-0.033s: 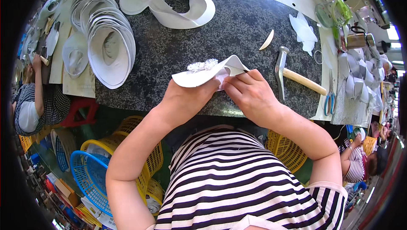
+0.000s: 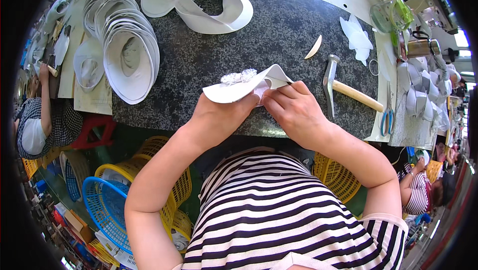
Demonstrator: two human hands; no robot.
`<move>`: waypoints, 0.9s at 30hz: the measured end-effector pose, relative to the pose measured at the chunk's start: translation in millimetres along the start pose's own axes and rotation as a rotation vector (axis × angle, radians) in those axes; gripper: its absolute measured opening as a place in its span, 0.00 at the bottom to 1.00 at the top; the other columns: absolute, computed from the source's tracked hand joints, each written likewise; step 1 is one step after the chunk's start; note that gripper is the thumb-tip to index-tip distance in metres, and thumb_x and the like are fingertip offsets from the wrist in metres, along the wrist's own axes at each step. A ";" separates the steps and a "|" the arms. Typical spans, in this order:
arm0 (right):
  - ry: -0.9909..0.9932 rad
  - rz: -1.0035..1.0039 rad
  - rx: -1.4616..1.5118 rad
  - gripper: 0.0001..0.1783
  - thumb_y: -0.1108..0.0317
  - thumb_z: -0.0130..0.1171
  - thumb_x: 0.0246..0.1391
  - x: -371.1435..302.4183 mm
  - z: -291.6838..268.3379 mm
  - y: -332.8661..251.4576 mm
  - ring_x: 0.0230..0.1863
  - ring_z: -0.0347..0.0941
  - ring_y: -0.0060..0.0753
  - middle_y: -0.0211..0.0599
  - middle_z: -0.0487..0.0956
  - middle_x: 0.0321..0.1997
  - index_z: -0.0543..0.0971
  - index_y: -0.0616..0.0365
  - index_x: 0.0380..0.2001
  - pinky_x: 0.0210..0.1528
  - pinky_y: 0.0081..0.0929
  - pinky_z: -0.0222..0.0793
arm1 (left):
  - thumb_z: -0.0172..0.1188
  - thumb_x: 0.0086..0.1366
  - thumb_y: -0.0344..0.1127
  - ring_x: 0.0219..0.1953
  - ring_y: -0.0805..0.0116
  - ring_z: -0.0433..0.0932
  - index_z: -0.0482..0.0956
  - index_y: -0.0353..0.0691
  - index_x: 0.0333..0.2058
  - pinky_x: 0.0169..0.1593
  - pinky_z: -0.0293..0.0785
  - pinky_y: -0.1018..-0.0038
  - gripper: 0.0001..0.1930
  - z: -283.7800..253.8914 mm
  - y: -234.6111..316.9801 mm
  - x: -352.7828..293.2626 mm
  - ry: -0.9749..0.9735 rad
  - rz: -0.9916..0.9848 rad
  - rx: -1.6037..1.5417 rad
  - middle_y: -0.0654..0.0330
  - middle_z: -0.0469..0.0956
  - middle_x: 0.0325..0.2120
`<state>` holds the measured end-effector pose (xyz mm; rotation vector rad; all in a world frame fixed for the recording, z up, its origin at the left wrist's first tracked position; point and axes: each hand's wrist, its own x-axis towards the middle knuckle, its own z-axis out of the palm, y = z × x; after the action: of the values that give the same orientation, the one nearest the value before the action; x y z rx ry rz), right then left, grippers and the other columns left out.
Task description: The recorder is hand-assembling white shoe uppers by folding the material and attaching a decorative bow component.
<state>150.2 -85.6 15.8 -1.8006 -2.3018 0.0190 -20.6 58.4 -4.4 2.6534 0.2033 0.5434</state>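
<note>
A white shoe upper (image 2: pixel 234 91) with a clear, sparkling ornament (image 2: pixel 239 76) on it is held over the front edge of the dark speckled slab (image 2: pixel 279 36). My left hand (image 2: pixel 219 115) grips its near left part, fingers hidden underneath. My right hand (image 2: pixel 297 110) pinches the folded right end with curled fingers. Between the hands the material bends up into a fold, and a pale pinkish lining shows there. To the right of my right hand lies a hammer (image 2: pixel 356 94) with a metal head and wooden handle. Beyond it rests a curved, pale, pointed piece (image 2: pixel 313 47).
A row of nested white uppers (image 2: pixel 130 66) stands at the left. Another white upper (image 2: pixel 214 11) lies at the back. At the right are scissors (image 2: pixel 387 118) with blue handles and white scraps (image 2: pixel 356 38). Yellow baskets (image 2: pixel 336 176) and a blue basket (image 2: pixel 104 210) stand below. People work at both sides.
</note>
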 end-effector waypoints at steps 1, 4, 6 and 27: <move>0.019 0.001 -0.008 0.11 0.70 0.59 0.51 0.4 1.8 -0.9 0.48 0.73 0.33 0.33 0.80 0.41 0.79 0.60 0.38 0.52 0.31 0.64 | 0.68 0.58 0.31 0.40 0.59 0.83 0.82 0.43 0.40 0.42 0.80 0.64 0.10 0.0 1.3 1.3 0.022 0.012 -0.011 0.63 0.81 0.40; 0.008 0.077 -0.016 0.11 0.70 0.58 0.51 -0.2 3.2 -3.6 0.49 0.73 0.32 0.32 0.80 0.42 0.80 0.61 0.39 0.53 0.31 0.63 | 0.68 0.59 0.32 0.40 0.58 0.83 0.83 0.43 0.41 0.42 0.80 0.64 0.11 3.5 6.3 5.9 0.027 -0.030 0.036 0.62 0.81 0.40; 0.016 0.091 0.010 0.13 0.70 0.59 0.51 1.2 5.6 -2.4 0.49 0.73 0.31 0.32 0.80 0.43 0.80 0.61 0.40 0.53 0.31 0.62 | 0.67 0.59 0.32 0.39 0.58 0.82 0.83 0.43 0.41 0.41 0.79 0.64 0.10 6.3 5.7 6.3 0.036 -0.044 0.062 0.61 0.81 0.40; 0.015 -0.237 -0.283 0.21 0.65 0.57 0.45 -3.0 15.2 -13.9 0.51 0.72 0.29 0.40 0.83 0.47 0.85 0.69 0.39 0.55 0.24 0.60 | 0.64 0.61 0.28 0.47 0.55 0.81 0.80 0.38 0.45 0.49 0.79 0.64 0.12 -2.2 -7.2 -19.8 -0.110 -0.029 -0.106 0.56 0.79 0.46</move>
<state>134.8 -90.0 2.5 -1.6210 -2.5991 -0.3746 -40.0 61.3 -12.4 2.5642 0.1752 0.3861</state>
